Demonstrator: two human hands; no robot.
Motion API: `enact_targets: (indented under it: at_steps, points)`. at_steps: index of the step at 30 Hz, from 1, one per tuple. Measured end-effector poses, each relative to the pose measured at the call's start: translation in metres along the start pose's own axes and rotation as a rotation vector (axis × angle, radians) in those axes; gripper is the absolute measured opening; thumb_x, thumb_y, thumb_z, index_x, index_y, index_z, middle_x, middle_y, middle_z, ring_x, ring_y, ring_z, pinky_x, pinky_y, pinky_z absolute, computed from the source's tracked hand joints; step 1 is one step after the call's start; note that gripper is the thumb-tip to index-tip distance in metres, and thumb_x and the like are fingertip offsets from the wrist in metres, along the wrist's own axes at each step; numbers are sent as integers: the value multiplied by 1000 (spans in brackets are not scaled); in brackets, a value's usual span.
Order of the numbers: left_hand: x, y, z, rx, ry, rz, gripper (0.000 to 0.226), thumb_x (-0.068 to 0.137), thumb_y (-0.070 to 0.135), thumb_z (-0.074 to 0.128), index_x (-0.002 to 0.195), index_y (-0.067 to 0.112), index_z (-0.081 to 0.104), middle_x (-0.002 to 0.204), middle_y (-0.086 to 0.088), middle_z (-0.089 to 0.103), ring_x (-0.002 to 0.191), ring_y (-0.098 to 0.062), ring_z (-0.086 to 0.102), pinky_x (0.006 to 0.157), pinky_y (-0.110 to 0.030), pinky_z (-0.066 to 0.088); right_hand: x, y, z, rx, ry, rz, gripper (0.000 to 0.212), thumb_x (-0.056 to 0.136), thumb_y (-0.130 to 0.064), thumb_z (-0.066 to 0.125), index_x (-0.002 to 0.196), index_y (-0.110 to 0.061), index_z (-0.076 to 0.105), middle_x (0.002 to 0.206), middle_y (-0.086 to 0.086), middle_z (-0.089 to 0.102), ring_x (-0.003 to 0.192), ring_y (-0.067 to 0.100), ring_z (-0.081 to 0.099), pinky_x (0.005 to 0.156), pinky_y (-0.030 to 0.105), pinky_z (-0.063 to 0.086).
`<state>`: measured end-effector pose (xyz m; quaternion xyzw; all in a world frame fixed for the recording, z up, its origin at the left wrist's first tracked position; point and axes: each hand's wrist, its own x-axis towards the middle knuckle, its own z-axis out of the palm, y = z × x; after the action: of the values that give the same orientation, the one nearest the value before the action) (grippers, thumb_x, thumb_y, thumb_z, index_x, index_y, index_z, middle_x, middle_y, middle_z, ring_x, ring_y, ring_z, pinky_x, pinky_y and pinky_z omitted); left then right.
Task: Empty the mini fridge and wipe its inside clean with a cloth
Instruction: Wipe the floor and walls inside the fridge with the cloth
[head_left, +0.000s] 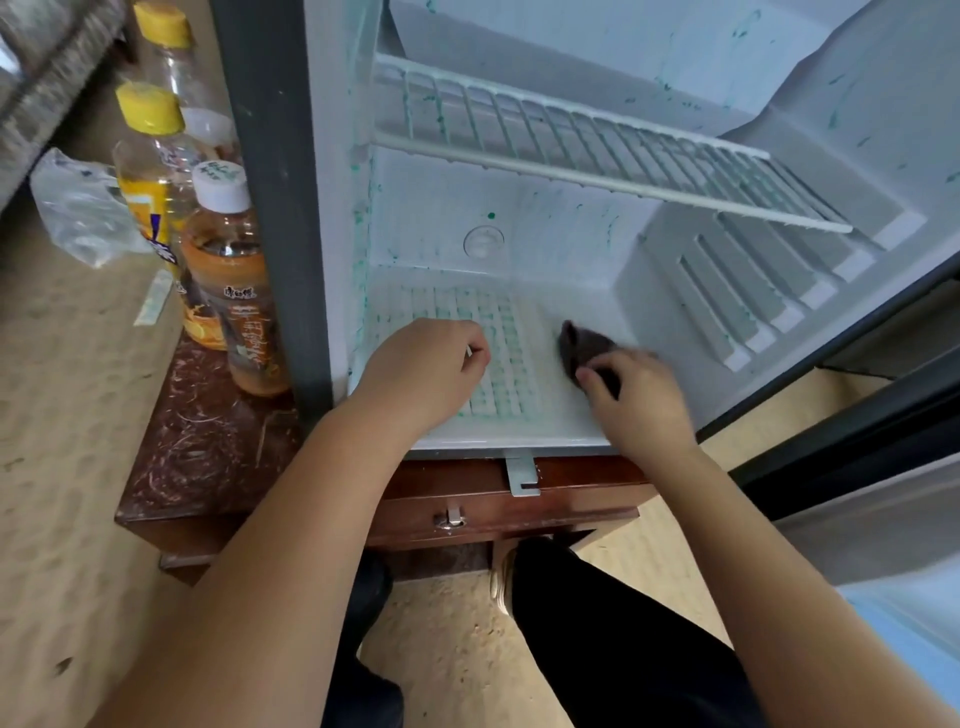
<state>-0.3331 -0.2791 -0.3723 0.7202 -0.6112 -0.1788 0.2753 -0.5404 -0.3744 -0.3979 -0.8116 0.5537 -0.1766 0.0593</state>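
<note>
The mini fridge (613, 291) stands open on a low wooden cabinet, its white inside speckled with green stains. A wire shelf (571, 135) spans the upper part. My right hand (636, 400) grips a dark cloth (584, 345) on the fridge floor at the right; the hand and cloth are blurred. My left hand (423, 371) rests on the ribbed floor at the left with its fingers curled; whether it holds anything I cannot tell. Nothing stands inside the fridge.
Three drink bottles stand left of the fridge: an orange tea bottle (236, 291) and two yellow-capped ones (150, 171). A crumpled plastic bag (78, 208) lies on the floor. The fridge door (883, 431) hangs open at right. My legs are below the cabinet (498, 509).
</note>
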Motion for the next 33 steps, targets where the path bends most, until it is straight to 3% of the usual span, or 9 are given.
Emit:
enact_targets:
  at_steps: [1,3,5,9,13,17,24,28,33]
  points:
    - [0,-1,1,6,-11,-6,22,98,23,46,105,20,67,97,4,68,77,-16,60,73,-31,50,6,4,8,12,-56,24,30,92,-27,58,118,-13,61,120,9,59,116,28,48,91,35,41]
    - [2,-3,3,11,-22,-12,23,98,25,45,105,21,67,97,3,69,78,-15,60,75,-32,50,18,10,14,51,17,36,33,94,-22,56,125,-12,56,121,12,59,115,31,49,89,37,43]
    - [2,-4,3,10,-23,-13,23,99,27,45,106,22,66,97,4,69,79,-15,60,76,-31,50,25,15,15,53,46,18,38,94,-23,55,132,-14,53,132,12,51,124,30,42,98,39,40]
    - [5,-9,2,12,-21,-32,23,99,28,44,107,22,65,99,5,67,81,-13,59,75,-29,49,29,15,30,100,-82,-18,40,95,-24,55,135,-17,55,145,0,45,133,18,41,103,27,34]
    - [6,-10,5,62,-6,-54,24,99,27,43,107,22,65,97,4,67,82,-13,58,75,-32,50,55,4,39,139,21,32,33,95,-17,56,127,-14,62,138,4,51,128,21,43,101,24,33]
    - [7,-11,8,109,44,-65,24,99,26,42,104,21,64,96,3,67,83,-14,59,75,-36,51,92,-8,45,225,200,137,27,94,-13,54,118,-14,67,119,8,55,111,23,49,85,20,37]
    - [13,-16,12,114,97,-90,24,97,23,42,103,17,64,97,0,64,86,-17,59,77,-39,50,121,-46,60,284,189,248,24,87,-14,57,103,-22,73,98,-3,71,91,18,63,71,23,45]
    - [14,-17,15,131,133,-88,25,97,24,43,105,15,65,102,-1,60,93,-18,55,81,-38,48,117,-61,68,301,154,75,23,87,-15,58,102,-23,74,98,-6,70,89,13,61,73,23,44]
    - [12,-21,16,180,121,-95,26,99,26,41,107,15,63,104,-1,55,98,-17,49,81,-35,46,116,-63,76,160,79,-172,25,92,-12,54,111,-18,70,113,-1,63,104,20,53,83,29,43]
